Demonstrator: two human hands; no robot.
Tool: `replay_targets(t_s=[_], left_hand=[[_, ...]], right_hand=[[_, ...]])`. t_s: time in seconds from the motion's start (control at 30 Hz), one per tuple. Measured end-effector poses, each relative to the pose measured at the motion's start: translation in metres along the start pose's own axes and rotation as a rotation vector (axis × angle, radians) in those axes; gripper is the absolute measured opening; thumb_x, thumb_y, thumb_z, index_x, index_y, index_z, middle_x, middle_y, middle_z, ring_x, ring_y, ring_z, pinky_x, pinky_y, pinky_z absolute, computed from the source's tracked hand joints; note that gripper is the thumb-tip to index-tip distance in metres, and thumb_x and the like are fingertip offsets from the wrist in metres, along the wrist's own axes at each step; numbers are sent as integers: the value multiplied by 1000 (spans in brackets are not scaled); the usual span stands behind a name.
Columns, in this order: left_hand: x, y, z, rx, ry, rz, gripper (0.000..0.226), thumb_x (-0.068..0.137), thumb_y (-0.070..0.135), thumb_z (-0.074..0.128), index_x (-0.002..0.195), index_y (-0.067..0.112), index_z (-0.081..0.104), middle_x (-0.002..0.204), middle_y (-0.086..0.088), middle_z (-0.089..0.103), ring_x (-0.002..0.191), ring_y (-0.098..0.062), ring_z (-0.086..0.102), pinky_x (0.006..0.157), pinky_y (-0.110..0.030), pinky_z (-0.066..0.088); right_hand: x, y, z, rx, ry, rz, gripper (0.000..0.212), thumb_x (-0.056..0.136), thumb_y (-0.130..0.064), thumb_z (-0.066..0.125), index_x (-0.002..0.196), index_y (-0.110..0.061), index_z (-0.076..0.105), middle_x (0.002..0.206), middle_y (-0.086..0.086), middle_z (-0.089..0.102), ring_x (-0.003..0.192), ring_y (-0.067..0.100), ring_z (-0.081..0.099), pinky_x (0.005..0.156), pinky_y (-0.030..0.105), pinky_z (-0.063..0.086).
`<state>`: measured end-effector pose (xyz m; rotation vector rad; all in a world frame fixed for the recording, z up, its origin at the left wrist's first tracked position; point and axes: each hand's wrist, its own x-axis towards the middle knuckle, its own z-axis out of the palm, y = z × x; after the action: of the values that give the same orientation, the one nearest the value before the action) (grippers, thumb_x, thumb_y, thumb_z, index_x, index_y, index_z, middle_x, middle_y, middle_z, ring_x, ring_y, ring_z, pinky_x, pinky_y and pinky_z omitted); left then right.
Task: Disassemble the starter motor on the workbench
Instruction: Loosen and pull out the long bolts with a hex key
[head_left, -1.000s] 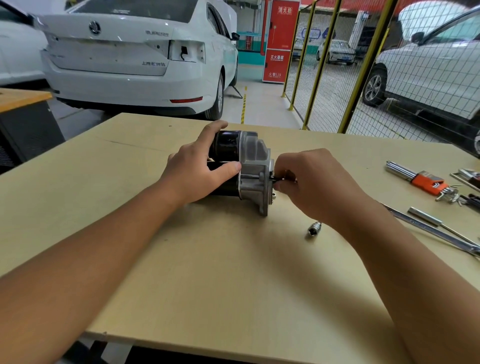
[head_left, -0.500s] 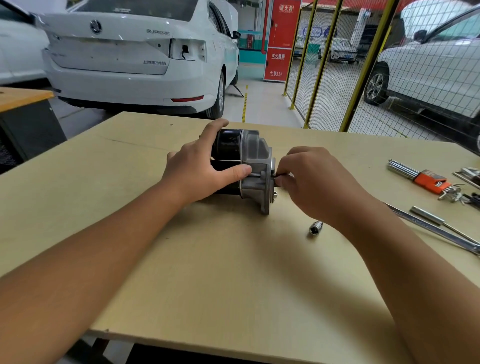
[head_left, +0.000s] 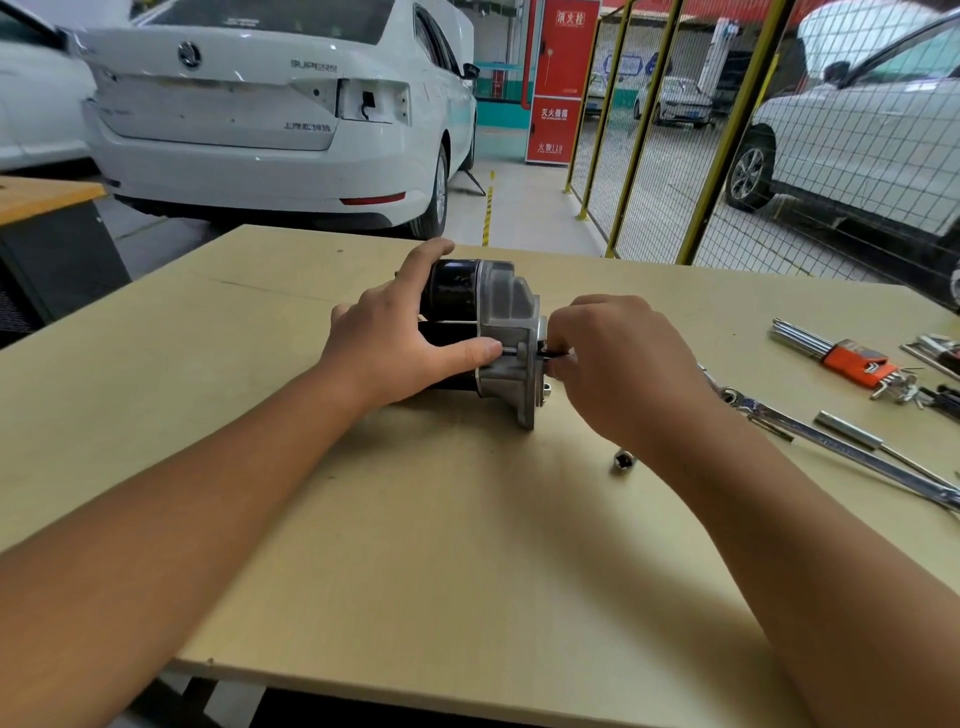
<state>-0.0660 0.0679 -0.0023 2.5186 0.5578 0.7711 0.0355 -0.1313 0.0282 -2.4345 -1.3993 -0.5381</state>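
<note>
— Where is the starter motor (head_left: 483, 332)?

— On its side near the middle of the pale wooden surface (head_left: 467, 545), black body to the left, grey metal end to the right.

— And the hands?

— The left hand (head_left: 395, 343) grips the black body: fingers over the far top, thumb stretched along the near side, its tip touching the grey housing. The right hand (head_left: 623, 364) is at the motor's right end, fingers curled and pinching a thin dark bolt (head_left: 550, 353) that sticks out of the flange.

— Is the bolt out of its hole?

— Can't tell; the fingers cover its outer end.

— Anything else on the surface?

— A small socket (head_left: 621, 461) lies just near of the right wrist. To the right there is a long silver wrench (head_left: 831, 441), with a short metal rod (head_left: 849, 430) beside it. Farther right, a set of hex keys in an orange holder (head_left: 852, 364), and more tools at the right edge, too cropped to name.

— And beyond?

— A white car (head_left: 270, 114) on the far left, and a yellow-framed mesh fence (head_left: 727, 130) on the far right.
</note>
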Motion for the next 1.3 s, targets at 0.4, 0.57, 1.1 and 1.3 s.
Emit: replay_targets(t_s=[0.4,0.57,1.1,1.3], left_hand=[[0,2,-1,-11,-11,-18,103,58,94,56,147,55,23,130,10,64,113,-27,62,102,-54,44],[-1,2,-1,-3,-17,-20,106,55,93,58,147,55,23,131,9,64,115,-26,61,104,-53,43],[-1,1,0,-5,-11,-11,96,64,92,51,147,54,23,132,9,63,114,-29,62,102,-53,42],[0,0,-3,-19,-29,-3,100,61,92,55,148,54,22,133,9,62,115,-26,61,105,-56,43]], right_hand=[[3,18,-6,153,-139,-65,19,99,-17,58,93,-7,73,86,8,64,84,25,55,78,37,43],[2,19,-10,105,-87,-74,13,95,-25,66,94,-17,76,86,1,65,83,24,58,73,41,52],[2,19,-10,164,-114,-72,18,98,-17,61,90,-8,75,84,6,62,80,21,55,75,37,48],[2,20,-11,100,-88,-76,10,94,-27,68,92,-18,73,88,-4,61,84,22,57,74,42,51]])
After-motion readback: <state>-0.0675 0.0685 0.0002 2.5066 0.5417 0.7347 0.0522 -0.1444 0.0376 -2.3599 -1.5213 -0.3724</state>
